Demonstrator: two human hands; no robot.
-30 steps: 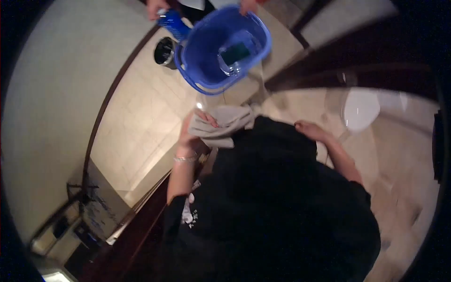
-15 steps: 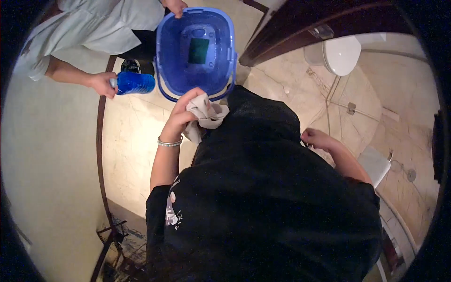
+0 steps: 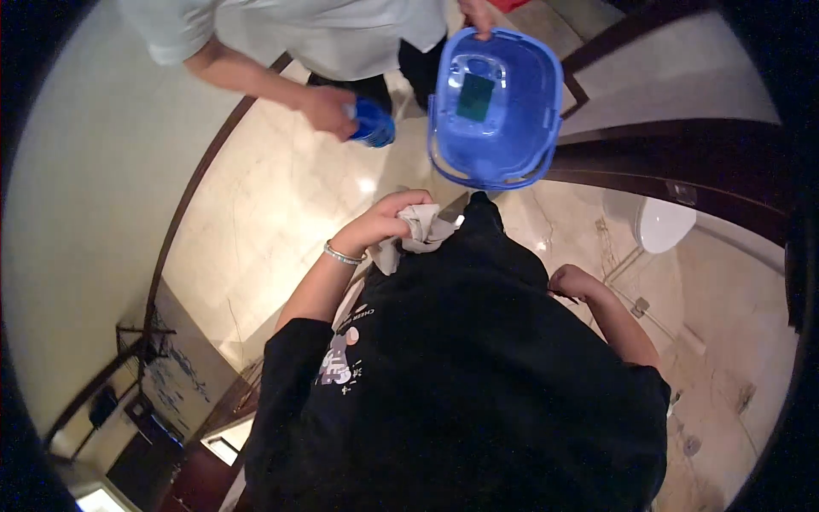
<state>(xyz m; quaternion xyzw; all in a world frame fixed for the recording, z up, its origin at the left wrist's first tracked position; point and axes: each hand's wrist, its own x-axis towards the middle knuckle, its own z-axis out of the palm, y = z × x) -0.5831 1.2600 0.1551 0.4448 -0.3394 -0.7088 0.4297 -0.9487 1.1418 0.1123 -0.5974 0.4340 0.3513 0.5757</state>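
My left hand (image 3: 382,224), with a beaded bracelet at its wrist, is closed around a crumpled light grey cloth (image 3: 421,229) in front of my black shirt. At my right side, my right hand (image 3: 577,283) is curled shut; a small dark bit shows at its fingers, too little to identify. Facing me, another person in a pale shirt (image 3: 316,34) grips the rim of a blue bucket (image 3: 525,107) with one hand. A dark green rectangle (image 3: 475,96) shows on the bucket's bottom. That person's other hand (image 3: 328,111) holds a blue bottle (image 3: 373,124).
To the right is a white toilet (image 3: 665,225) beyond a dark wooden door frame (image 3: 682,154). The floor (image 3: 256,222) is pale marble-like tile. A dark rack-like object (image 3: 141,341) stands at the lower left, beside a pale wall (image 3: 77,188).
The view has swung, so the other person, bucket and bottle now appear farther right. The bucket is tilted differently. My left hand still holds the cloth.
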